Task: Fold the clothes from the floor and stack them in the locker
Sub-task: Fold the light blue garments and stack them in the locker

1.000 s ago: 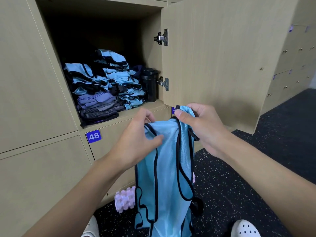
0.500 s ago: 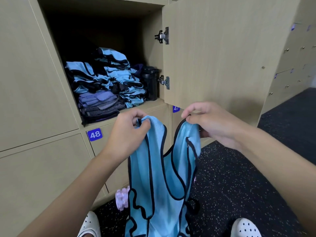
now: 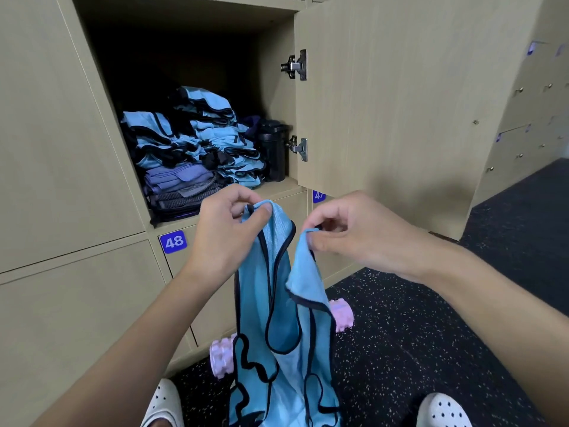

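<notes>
A light blue vest with black trim (image 3: 277, 340) hangs in front of me, its lower end reaching past the bottom of the view. My left hand (image 3: 228, 232) pinches one shoulder strap at the top. My right hand (image 3: 354, 232) pinches the other strap a little lower and to the right. Behind them the open locker (image 3: 277, 188) holds two piles of folded clothes (image 3: 191, 149), blue vests on top of purple and grey pieces.
The locker door (image 3: 400, 103) stands open to the right. A black bottle (image 3: 272, 149) sits in the locker beside the piles. A pink foam roller (image 3: 220, 355) lies on the dark speckled floor (image 3: 415, 334) behind the vest. My white shoes (image 3: 443, 411) show at the bottom.
My hands have drawn apart, spreading the two shoulder straps so the neck opening shows between them. The right hand has dropped slightly lower.
</notes>
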Demonstrator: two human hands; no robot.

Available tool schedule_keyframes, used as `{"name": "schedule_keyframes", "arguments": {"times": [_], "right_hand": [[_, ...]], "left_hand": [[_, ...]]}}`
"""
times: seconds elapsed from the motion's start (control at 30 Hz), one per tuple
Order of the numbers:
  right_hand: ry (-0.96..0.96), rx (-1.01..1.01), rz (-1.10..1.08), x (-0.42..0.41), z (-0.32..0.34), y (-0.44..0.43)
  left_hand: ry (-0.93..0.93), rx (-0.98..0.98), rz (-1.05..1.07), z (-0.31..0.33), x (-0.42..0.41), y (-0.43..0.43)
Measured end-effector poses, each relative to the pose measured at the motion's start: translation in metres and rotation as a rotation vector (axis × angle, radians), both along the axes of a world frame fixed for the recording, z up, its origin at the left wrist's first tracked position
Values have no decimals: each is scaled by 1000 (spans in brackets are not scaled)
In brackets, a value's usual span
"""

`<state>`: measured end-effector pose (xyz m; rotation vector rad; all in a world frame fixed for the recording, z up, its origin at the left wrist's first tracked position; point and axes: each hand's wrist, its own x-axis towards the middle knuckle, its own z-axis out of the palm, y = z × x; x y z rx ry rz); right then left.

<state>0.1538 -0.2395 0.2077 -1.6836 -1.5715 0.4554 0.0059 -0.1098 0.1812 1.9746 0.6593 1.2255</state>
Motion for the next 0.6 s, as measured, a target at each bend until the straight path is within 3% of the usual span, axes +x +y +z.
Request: {"name": "schedule_keyframes", "arguments": {"times": [0.23, 0.4, 0.6], "right_hand": [[343, -30, -56, -7, -13, 9], [548, 102, -177, -5, -13, 13], [582, 265, -249, 9, 3, 8]], "left_hand": [[-67, -10, -109, 6, -2, -11], [-30, -8, -134, 8, -7, -7], [-12, 2, -183, 14, -14, -3]]}}
